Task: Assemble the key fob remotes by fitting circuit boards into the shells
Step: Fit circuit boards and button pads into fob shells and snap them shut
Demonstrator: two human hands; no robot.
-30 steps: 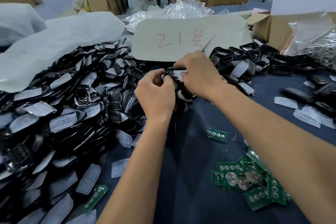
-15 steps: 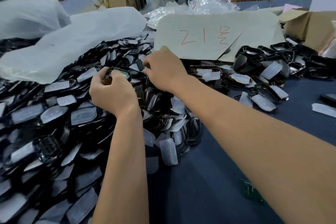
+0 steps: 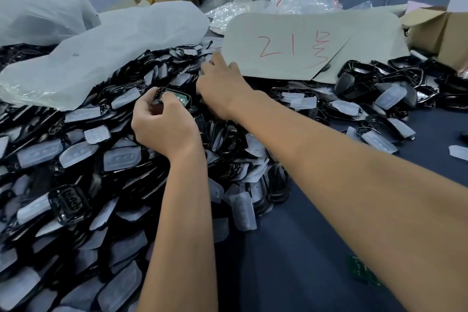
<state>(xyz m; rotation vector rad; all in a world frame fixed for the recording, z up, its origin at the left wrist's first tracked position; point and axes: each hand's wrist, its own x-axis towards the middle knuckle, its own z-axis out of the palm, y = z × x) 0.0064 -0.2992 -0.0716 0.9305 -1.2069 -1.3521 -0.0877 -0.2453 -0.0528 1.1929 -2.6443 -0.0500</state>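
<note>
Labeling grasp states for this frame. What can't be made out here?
- Head view: right hand fingertips, hidden behind the hand itself in the pile of shells; any grip cannot be told.
- Head view: black shell with a green board in the left hand; whether the board is fully seated is too small and partly covered by fingers.
- Head view: green boards at lower right, blurred and mostly behind the right forearm.

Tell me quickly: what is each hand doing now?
Left hand: grips a black shell with a green board inside.
Right hand: reaching into the pile; fingers hidden, cannot tell.
</note>
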